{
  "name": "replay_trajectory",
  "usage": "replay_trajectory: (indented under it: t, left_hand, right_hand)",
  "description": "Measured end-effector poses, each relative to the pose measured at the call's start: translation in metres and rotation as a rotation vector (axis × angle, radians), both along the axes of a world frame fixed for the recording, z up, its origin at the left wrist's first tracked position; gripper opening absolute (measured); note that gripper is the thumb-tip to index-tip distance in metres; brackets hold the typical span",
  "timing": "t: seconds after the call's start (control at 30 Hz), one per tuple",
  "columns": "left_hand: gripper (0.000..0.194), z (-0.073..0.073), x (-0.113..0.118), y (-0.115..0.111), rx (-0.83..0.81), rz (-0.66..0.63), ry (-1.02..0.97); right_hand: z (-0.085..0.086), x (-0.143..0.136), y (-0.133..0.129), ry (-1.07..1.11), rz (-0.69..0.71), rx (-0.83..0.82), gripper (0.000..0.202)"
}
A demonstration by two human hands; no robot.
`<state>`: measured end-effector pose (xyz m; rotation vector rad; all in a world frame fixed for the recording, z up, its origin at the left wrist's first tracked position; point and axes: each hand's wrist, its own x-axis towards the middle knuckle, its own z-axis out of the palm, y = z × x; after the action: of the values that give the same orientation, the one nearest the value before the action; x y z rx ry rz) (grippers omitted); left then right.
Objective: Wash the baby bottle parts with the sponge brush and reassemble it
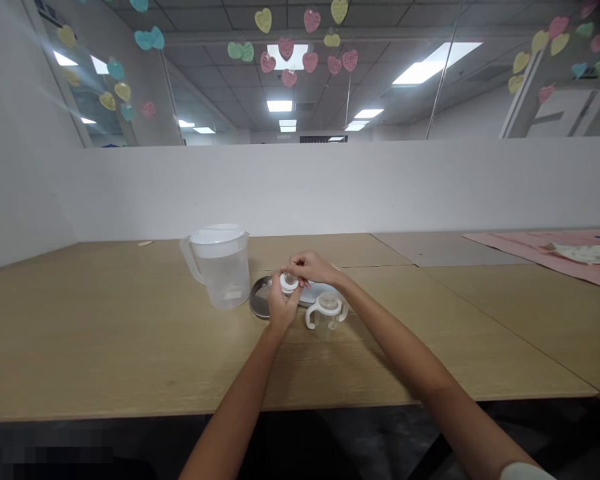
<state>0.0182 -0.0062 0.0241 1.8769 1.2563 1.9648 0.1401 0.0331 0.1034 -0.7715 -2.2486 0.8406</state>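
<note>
Over the middle of the table, my left hand [281,308] is closed around a white ring-shaped bottle collar [289,283] with a clear teat-like part in its centre. My right hand [313,268] reaches across from the right, its fingers closed and pinching at the top of that clear part. Just in front of the hands stands a clear baby bottle [329,307], open at the top, with white curved handles around its neck. Behind the hands lies a metal tray [260,298], partly hidden by them. A pale flat piece [316,293] shows beside it.
A clear plastic pitcher [225,270] with a white lid stands left of the tray. Far right, a pink cloth [520,252] lies under a pale crumpled cloth [585,253]. A white wall [300,190] rises behind the wooden table [130,347]. A small flat wooden piece [145,243] lies near the wall.
</note>
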Motion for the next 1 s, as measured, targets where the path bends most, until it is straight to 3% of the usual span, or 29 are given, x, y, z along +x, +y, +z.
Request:
replay_trajectory:
  t: [0.1, 0.2, 0.4, 0.53, 0.63, 0.73, 0.87, 1.0]
  left_hand:
    - [0.035, -0.001, 0.000, 0.003, 0.000, 0.050, 0.026]
    - [0.043, -0.003, 0.000, 0.006, -0.004, -0.008, 0.008]
    - [0.045, -0.006, 0.001, 0.006, 0.028, -0.088, -0.014]
    - [0.043, -0.006, 0.004, -0.005, 0.083, -0.129, 0.104]
    - [0.045, -0.005, 0.009, -0.014, 0.114, -0.197, 0.257]
    - [0.051, -0.005, 0.013, -0.019, 0.067, -0.243, 0.392]
    - [0.055, -0.008, 0.018, -0.020, 0.000, -0.267, 0.502]
    - [0.051, -0.011, 0.021, -0.019, 0.027, -0.251, 0.515]
  right_hand:
    - [0.004, 0.000, -0.003, -0.004, -0.105, 0.133, 0.044]
    - [0.009, 0.004, -0.004, -0.016, -0.180, 0.228, 0.039]
    - [0.027, 0.025, -0.003, 0.051, -0.228, 0.180, 0.027]
    - [0.035, 0.048, -0.018, 0.149, -0.257, 0.182, 0.029]
    - [0.022, 0.064, -0.037, 0.141, -0.308, 0.130, 0.029]
    - [-0.007, 0.073, -0.051, 0.156, -0.408, 0.105, 0.032]
    - [-0.041, 0.072, -0.056, 0.285, -0.470, 0.077, 0.035]
    - [-0.057, 0.062, -0.055, 0.424, -0.477, 0.170, 0.037]
